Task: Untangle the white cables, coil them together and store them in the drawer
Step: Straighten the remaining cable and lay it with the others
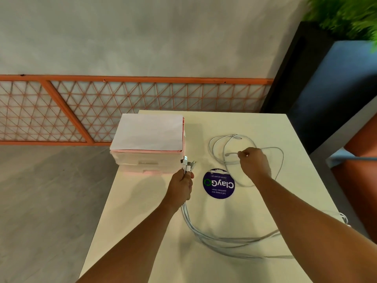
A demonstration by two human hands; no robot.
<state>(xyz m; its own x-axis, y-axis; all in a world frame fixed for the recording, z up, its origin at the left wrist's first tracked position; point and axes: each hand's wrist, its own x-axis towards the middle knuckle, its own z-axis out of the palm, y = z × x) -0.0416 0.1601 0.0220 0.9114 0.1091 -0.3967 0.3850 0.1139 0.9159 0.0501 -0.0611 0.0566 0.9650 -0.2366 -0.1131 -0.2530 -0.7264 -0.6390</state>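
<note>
My left hand [181,185] grips a bundle of white cables [220,240] near their plug ends, which stick up above my fist beside the drawer unit. The bundle trails down from the fist and curves right across the table. My right hand [254,163] pinches the end of another white cable [217,149], which lies in loose loops on the table around and beyond that hand. The pink and translucent drawer unit [142,162] stands at the table's far left corner with its drawers closed and white paper on top.
A round purple sticker [218,186] lies on the cream table [244,123] between my hands. An orange mesh fence [122,111] runs behind. A dark planter [306,68] with greenery stands at the right, with orange furniture [361,180] beside the table.
</note>
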